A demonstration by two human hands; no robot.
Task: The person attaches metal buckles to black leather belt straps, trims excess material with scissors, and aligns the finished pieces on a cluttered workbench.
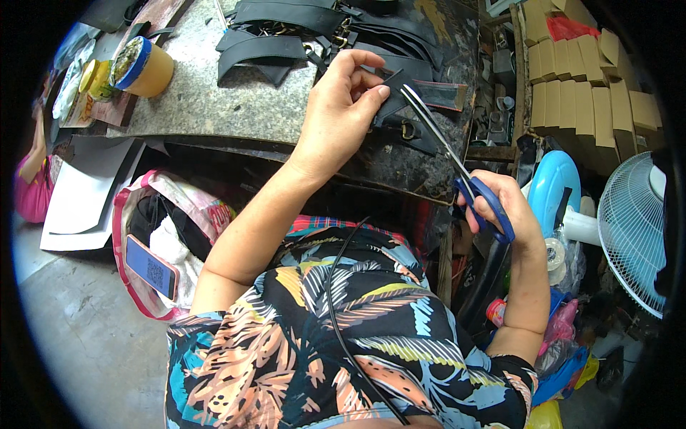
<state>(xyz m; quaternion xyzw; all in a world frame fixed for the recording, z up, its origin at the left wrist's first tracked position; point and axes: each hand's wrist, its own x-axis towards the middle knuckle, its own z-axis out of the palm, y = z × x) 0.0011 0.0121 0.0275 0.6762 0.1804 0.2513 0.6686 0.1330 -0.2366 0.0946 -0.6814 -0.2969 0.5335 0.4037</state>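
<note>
My left hand (334, 123) is above the table's front edge, thumb and fingers pinching a small black leather-like piece (393, 96). In my right hand (520, 214) is a pair of scissors (437, 132) with blue handles, fingers through the loops. The blades point up and left, and their tips lie close beside the piece; whether they touch it I cannot tell. Behind my left hand lies a pile of black straps (286, 48) with metal fittings. A strap piece with a metal ring (408, 130) rests below the held piece.
A yellow tub (148, 70) with a blue rim and a smaller yellow jar (98, 80) stand at the table's left. A bag (123, 236) with a phone (151, 267) hangs or sits below. Cardboard boxes (582, 107) and a fan (632, 229) are at right.
</note>
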